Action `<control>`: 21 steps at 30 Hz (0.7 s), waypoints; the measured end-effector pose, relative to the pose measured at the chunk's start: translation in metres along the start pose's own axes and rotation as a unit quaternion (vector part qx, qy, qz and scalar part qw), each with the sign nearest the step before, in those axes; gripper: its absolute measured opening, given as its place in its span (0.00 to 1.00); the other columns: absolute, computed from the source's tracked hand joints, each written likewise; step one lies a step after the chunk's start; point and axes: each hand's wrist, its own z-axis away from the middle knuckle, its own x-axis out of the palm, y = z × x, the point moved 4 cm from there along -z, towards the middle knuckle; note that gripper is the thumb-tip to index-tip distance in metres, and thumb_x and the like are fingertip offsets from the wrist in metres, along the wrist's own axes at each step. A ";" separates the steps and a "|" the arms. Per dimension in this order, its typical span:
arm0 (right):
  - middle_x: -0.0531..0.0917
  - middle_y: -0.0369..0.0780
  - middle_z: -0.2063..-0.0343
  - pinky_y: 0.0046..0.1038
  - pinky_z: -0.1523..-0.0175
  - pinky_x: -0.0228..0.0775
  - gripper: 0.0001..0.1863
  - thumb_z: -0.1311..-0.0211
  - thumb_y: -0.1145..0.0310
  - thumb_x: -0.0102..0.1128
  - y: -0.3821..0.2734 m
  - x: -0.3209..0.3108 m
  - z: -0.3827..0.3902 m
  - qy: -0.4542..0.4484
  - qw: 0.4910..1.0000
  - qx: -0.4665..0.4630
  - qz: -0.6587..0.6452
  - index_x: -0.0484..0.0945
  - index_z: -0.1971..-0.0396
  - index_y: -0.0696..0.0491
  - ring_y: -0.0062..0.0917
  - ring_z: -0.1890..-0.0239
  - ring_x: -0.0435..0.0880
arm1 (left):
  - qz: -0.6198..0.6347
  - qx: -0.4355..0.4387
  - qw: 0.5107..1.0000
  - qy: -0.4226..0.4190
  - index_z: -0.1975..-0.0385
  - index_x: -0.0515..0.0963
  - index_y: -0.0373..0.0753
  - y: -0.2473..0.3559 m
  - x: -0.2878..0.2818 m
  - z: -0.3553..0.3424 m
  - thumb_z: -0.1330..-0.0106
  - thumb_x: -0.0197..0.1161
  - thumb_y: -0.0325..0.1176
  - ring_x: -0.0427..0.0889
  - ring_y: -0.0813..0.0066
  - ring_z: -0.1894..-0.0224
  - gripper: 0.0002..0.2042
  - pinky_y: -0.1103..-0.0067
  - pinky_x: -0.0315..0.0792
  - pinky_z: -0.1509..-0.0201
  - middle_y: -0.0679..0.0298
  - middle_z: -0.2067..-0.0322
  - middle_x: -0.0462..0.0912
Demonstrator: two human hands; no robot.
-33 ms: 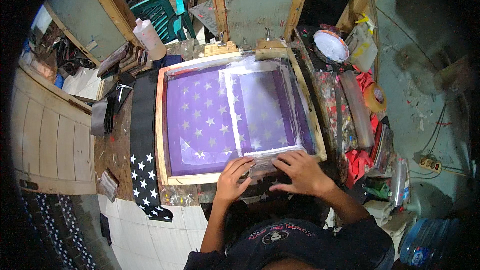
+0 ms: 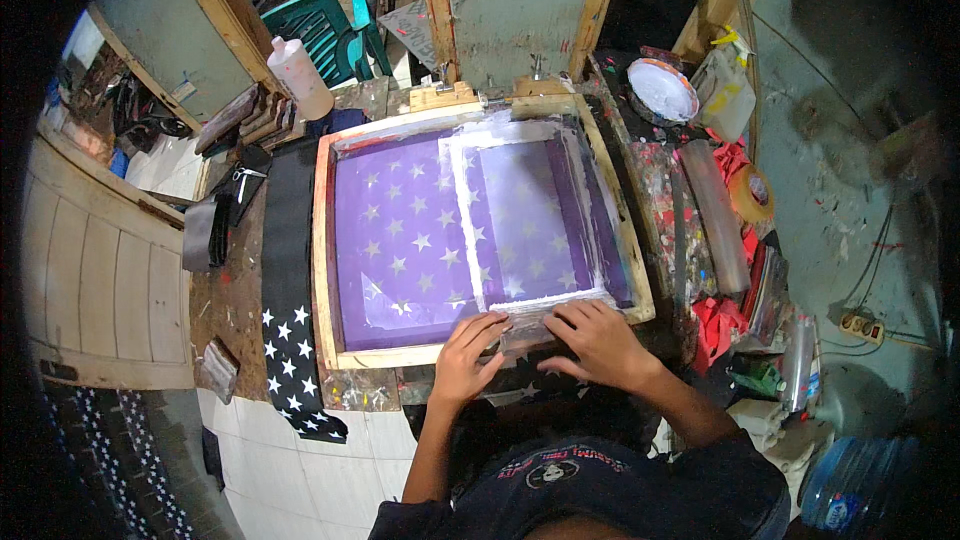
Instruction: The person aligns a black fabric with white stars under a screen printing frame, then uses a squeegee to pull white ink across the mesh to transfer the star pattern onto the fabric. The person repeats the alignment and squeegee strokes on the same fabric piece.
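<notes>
A wooden-framed printing screen (image 2: 323, 240) with purple mesh and pale star shapes lies on the table before me. White ink (image 2: 463, 190) borders its right-hand panel. At the near side of that panel, a flat squeegee (image 2: 525, 330) spans between my hands, with white ink along its far edge. My left hand (image 2: 466, 355) grips its left end, fingertips on top. My right hand (image 2: 608, 348) grips the right end, its thumb apart toward me. Under the frame's left side runs a black fabric strip (image 2: 292, 370) with white stars, hanging over the near table edge.
Hinge clamps (image 2: 443, 97) hold the frame's far side. A plastic bottle (image 2: 300, 78) stands far left, near scissors (image 2: 243, 178). To the right are a tub of white ink (image 2: 662, 92), a tape roll (image 2: 750, 195) and red cloth (image 2: 716, 328). A green chair (image 2: 312, 32) stands behind.
</notes>
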 end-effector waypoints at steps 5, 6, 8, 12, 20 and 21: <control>0.81 0.41 0.60 0.38 0.56 0.77 0.21 0.52 0.71 0.65 0.027 0.020 -0.020 -0.043 0.998 -0.037 0.028 0.75 0.55 0.55 0.37 0.59 0.84 | -0.017 -0.054 0.995 0.079 0.40 0.71 0.35 0.007 -0.006 -0.006 0.47 0.76 0.32 0.72 0.53 0.37 0.33 0.66 0.68 0.34 0.53 0.38 0.73; 0.81 0.42 0.60 0.36 0.58 0.78 0.18 0.50 0.75 0.61 0.029 0.004 -0.032 -0.045 0.998 -0.036 0.029 0.74 0.56 0.56 0.38 0.59 0.84 | -0.011 -0.058 0.994 0.094 0.36 0.65 0.33 0.006 -0.008 -0.006 0.49 0.79 0.38 0.68 0.49 0.34 0.41 0.63 0.65 0.32 0.48 0.34 0.66; 0.81 0.42 0.60 0.36 0.59 0.79 0.18 0.48 0.71 0.62 0.051 -0.005 -0.064 0.008 0.988 -0.083 0.128 0.75 0.55 0.55 0.36 0.62 0.85 | 0.001 -0.053 0.991 0.121 0.35 0.65 0.33 0.004 -0.010 -0.004 0.50 0.80 0.39 0.67 0.48 0.33 0.43 0.62 0.64 0.31 0.46 0.33 0.65; 0.79 0.46 0.66 0.44 0.61 0.76 0.09 0.39 0.72 0.56 0.135 -0.010 -0.170 0.019 0.990 -0.016 0.141 0.71 0.61 0.57 0.46 0.62 0.83 | 0.007 -0.064 0.990 0.125 0.36 0.65 0.32 0.000 -0.003 0.000 0.52 0.81 0.39 0.66 0.47 0.32 0.44 0.61 0.62 0.30 0.46 0.33 0.65; 0.82 0.48 0.66 0.47 0.59 0.76 0.21 0.42 0.55 0.66 0.228 0.014 -0.252 0.059 0.989 -0.026 0.135 0.76 0.56 0.54 0.46 0.62 0.85 | 0.009 -0.087 0.989 0.119 0.39 0.68 0.33 0.000 -0.004 -0.001 0.50 0.80 0.38 0.69 0.50 0.34 0.39 0.62 0.65 0.32 0.47 0.36 0.69; 0.82 0.48 0.68 0.46 0.59 0.76 0.22 0.43 0.54 0.66 0.230 0.015 -0.253 0.065 0.988 -0.029 0.134 0.77 0.55 0.53 0.46 0.62 0.85 | 0.011 -0.090 0.989 0.117 0.39 0.68 0.33 0.000 -0.004 0.000 0.50 0.80 0.38 0.69 0.50 0.34 0.39 0.62 0.65 0.32 0.47 0.36 0.69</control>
